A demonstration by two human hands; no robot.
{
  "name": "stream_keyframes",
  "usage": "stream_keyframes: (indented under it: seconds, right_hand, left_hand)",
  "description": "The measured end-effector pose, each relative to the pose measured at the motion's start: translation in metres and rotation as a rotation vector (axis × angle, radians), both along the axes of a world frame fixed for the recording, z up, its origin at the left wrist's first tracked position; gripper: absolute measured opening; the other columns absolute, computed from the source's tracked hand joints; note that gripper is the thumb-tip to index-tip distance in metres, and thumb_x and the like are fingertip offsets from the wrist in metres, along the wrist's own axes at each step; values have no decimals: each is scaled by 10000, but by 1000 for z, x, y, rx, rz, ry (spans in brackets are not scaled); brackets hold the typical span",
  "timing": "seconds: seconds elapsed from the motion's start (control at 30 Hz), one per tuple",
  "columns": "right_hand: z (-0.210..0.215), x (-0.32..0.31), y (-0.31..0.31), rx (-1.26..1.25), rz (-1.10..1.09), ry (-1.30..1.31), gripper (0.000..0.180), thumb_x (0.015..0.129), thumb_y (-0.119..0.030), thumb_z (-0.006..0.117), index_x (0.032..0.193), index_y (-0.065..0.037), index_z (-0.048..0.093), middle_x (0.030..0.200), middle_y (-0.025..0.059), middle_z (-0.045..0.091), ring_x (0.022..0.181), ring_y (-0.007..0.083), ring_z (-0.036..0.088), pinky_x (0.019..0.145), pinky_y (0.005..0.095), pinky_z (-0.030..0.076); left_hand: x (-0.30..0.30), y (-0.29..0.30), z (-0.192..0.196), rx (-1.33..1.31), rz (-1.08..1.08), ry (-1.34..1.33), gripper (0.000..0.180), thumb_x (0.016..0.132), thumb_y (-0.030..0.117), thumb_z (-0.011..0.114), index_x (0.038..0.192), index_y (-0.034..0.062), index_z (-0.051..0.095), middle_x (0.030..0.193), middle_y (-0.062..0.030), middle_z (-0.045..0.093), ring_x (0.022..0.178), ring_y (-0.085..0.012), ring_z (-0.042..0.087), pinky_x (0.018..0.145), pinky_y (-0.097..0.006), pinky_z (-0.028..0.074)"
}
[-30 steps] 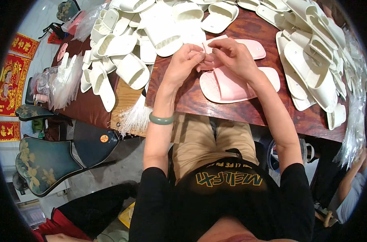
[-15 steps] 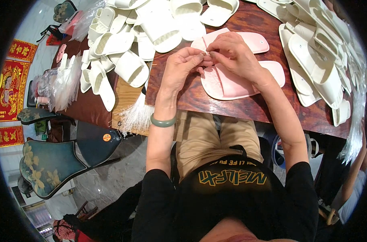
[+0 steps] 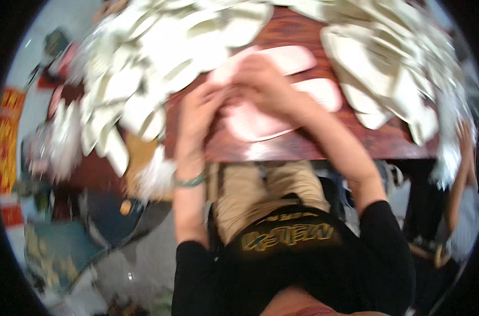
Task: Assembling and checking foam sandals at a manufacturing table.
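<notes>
Two pink slippers lie on the dark red-brown wooden table (image 3: 318,150): the farther pink slipper (image 3: 292,59) and the nearer pink slipper (image 3: 250,129). Over them, my left hand (image 3: 197,108) and my right hand (image 3: 263,84) meet with fingers curled in and close together. Motion blur smears the fingertips, and whatever small thing is pinched there cannot be made out. My right hand hides parts of both slippers. A green bangle (image 3: 190,180) circles my left wrist.
White slippers are heaped at the left (image 3: 139,113) and right (image 3: 355,68). A bundle of thin white strands (image 3: 157,176) hangs by the table's left front edge. Clear plastic (image 3: 446,155) hangs at the right, near another person's hand (image 3: 465,137). A chair (image 3: 60,253) stands lower left.
The whole view has shifted and blurred, with table and slippers now farther left. My hands stay together over the pink slippers in much the same pose.
</notes>
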State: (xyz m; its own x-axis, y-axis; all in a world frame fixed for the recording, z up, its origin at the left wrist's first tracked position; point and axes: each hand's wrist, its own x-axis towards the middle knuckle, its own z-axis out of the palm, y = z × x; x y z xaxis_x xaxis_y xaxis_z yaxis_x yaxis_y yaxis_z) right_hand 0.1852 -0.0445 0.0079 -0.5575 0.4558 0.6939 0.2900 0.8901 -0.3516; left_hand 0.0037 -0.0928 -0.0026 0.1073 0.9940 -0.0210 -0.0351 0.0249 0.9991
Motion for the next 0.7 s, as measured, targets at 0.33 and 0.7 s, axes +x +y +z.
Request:
stream_keyframes:
  seconds: [0.33, 0.7]
  right_hand:
    - [-12, -16, -6, 44, -100, 3, 95, 603, -164, 667, 672, -124, 615, 686, 24, 599, 776, 227, 550, 790, 386, 338]
    - [-17, -17, 3, -18, -24, 51, 88, 655, -164, 645, 739, -136, 654, 678, 41, 623, 711, 242, 588, 756, 390, 371]
  left_hand:
    - [-3, -9, -14, 72, 11, 86, 183, 908, 156, 541, 976, -12, 564, 848, -79, 626, 706, -120, 600, 555, -192, 416]
    - [-4, -6, -8, 51, -29, 25, 146, 908, 135, 533, 916, -11, 544, 789, -84, 620, 617, -103, 566, 517, -176, 375]
